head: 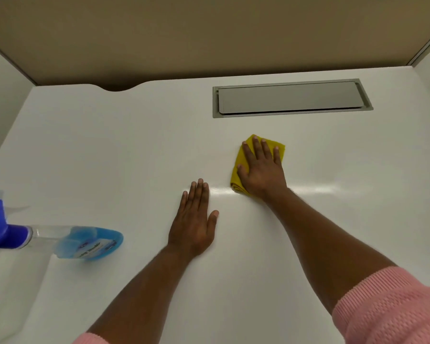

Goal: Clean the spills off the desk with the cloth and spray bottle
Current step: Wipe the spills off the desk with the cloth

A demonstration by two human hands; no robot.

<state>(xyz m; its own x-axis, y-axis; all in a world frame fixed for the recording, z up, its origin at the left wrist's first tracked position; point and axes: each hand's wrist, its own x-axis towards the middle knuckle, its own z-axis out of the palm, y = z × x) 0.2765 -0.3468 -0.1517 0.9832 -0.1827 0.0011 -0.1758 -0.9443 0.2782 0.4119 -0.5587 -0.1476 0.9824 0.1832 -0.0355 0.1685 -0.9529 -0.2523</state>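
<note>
Folded yellow cloth (278, 146), at two o'clock from the flat-spread left hand (193, 220) apparently bracing on the white desk (109, 145), is being pressed under the spread right hand (262, 167) for wiping; the blue-liquid clear plastic spray bottle (85, 242) is being left at nine o'clock.

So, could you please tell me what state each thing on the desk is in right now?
Folded yellow cloth: flat on the white desk, pressed under the right hand.
Left hand: empty, palm down on the desk, fingers extended.
Clear spray bottle of blue liquid: unheld, standing at the left.
Grey cable hatch lid: closed.
</note>
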